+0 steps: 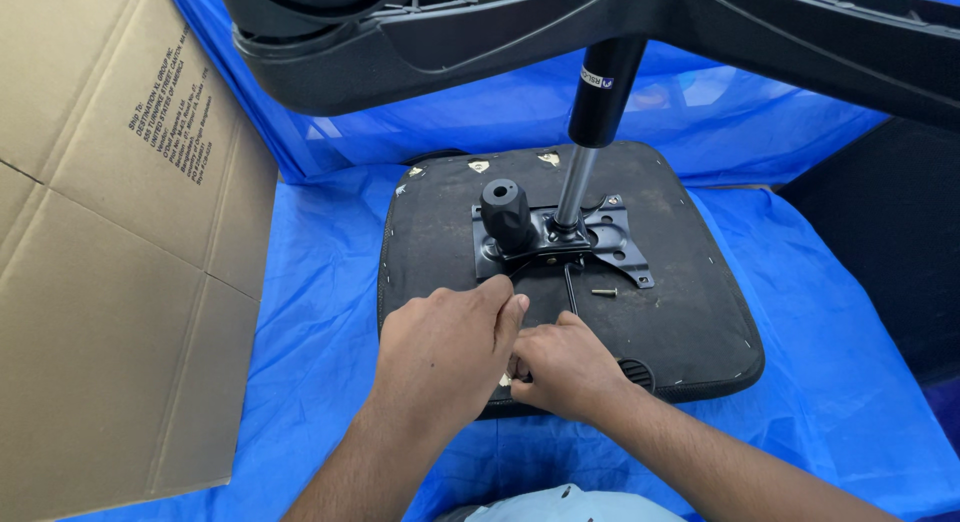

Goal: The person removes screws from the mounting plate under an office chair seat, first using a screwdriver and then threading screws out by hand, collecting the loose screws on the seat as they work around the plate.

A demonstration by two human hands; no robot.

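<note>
An upturned black chair seat (680, 312) lies on a blue sheet. A black metal mounting plate (620, 244) with a round knob (506, 212) is on its underside, and a gas cylinder (596, 112) rises from the plate to the star base (480, 42) overhead. My left hand (445, 357) rests on the seat's near edge, fingers curled. My right hand (562, 367) is closed beside it, touching it, with a thin black hex key (570, 287) sticking up from between them. Which hand grips it is hidden. A loose screw (603, 292) lies just beyond.
A large flattened cardboard box (110, 262) stands on the left. The blue plastic sheet (830, 352) covers the floor and rises behind. A dark black panel (890, 232) stands at the right.
</note>
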